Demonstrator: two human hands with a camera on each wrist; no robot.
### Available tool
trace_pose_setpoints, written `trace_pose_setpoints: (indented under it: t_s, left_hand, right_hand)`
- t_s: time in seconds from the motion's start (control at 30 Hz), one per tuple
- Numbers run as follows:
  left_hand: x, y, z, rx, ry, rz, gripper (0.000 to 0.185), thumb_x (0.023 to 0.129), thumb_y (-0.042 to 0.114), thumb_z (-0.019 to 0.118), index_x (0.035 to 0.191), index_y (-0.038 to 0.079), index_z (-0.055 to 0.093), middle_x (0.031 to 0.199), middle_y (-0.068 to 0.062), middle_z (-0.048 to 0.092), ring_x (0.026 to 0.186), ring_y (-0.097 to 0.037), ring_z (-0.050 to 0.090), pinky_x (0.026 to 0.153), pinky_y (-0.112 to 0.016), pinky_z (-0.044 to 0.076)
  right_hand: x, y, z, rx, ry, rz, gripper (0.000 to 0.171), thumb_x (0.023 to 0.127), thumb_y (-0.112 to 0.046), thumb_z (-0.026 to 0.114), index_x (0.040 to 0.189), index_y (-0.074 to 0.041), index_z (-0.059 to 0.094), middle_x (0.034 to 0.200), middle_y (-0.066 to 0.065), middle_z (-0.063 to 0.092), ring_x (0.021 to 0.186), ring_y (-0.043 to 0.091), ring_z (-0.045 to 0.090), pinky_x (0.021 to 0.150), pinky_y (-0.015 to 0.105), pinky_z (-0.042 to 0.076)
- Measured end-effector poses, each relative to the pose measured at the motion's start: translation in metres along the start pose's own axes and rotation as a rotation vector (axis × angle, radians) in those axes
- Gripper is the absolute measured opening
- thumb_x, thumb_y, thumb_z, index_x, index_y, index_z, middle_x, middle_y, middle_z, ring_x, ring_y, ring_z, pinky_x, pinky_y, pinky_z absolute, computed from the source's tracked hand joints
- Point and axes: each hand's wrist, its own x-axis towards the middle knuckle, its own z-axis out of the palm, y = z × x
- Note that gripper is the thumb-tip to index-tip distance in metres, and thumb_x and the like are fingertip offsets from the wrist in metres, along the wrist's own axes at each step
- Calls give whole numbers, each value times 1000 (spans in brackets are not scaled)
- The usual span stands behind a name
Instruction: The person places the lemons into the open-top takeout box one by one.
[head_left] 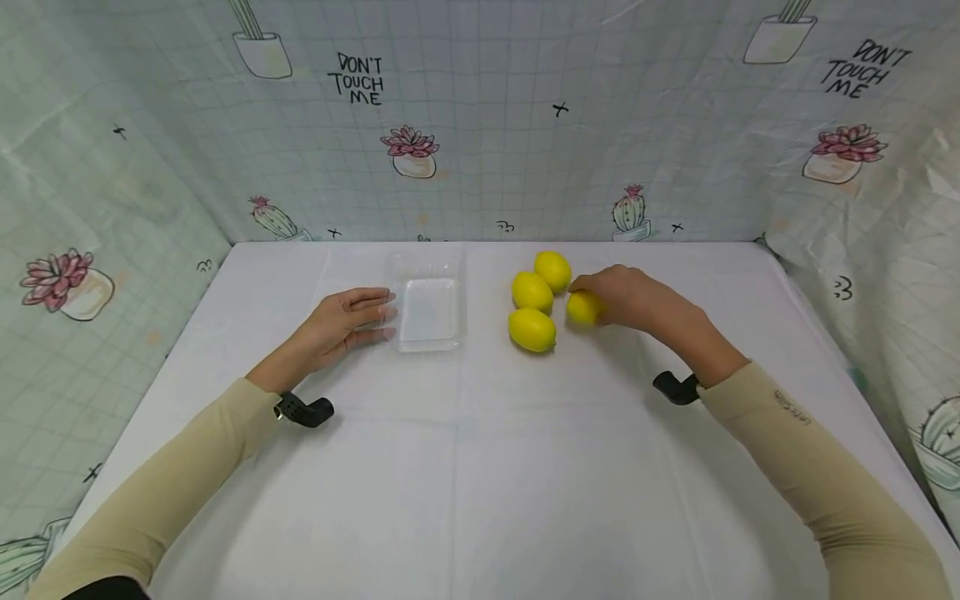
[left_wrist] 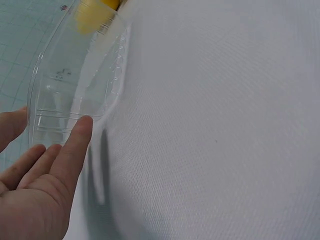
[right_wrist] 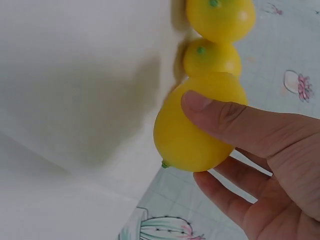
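My right hand pinches a yellow lemon between thumb and fingers. In the right wrist view the thumb lies across its side, and a small green tip shows at its lower end. Three other lemons lie close together just left of it in the head view. My left hand is at the left side of a clear plastic container, its fingers extended. The left wrist view shows the fingertips at the wall of the container, with the thumb on the far side.
A white cloth covers the table. Behind it and along both sides hangs a printed curtain with cactus drawings. Black wrist mounts stick out below both wrists, close over the cloth.
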Motion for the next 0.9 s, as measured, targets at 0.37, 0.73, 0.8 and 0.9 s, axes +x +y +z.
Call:
trace_pose_setpoints:
  t_s: [0.37, 0.73, 0.8, 0.9]
  left_hand:
    - [3, 0, -1, 93, 66, -2, 57, 104, 14, 60, 154, -2, 38, 159, -16, 40, 141, -21, 46, 111, -30, 46]
    - [4, 1, 2, 119, 87, 1, 55, 103, 16, 62, 152, -2, 43, 157, -16, 44, 135, -14, 52, 114, -31, 43]
    - [4, 0, 2, 124, 92, 3, 55, 103, 16, 62, 152, -2, 43, 156, -16, 44, 135, -14, 52, 114, -31, 43]
    - [3, -1, 2, 126, 97, 5, 54, 104, 15, 61, 152, -2, 42, 157, -17, 43, 136, -15, 51, 113, -30, 43]
  right_hand:
    - [1, -8, -19, 89, 150, -74, 62, 85, -7, 84, 141, -2, 57, 136, 18, 63, 114, 33, 59, 105, 50, 51]
    - [18, -36, -34, 188, 222, -188, 61, 86, -12, 84, 142, -7, 59, 133, 12, 65, 112, 29, 61, 102, 44, 54]
    - [24, -41, -37, 206, 210, -195, 61, 87, -14, 83, 143, -8, 58, 134, 11, 65, 115, 29, 60, 103, 44, 53]
    - [32, -48, -40, 228, 190, -202, 62, 88, -17, 82, 145, -11, 56, 134, 9, 64, 115, 27, 59, 105, 43, 51]
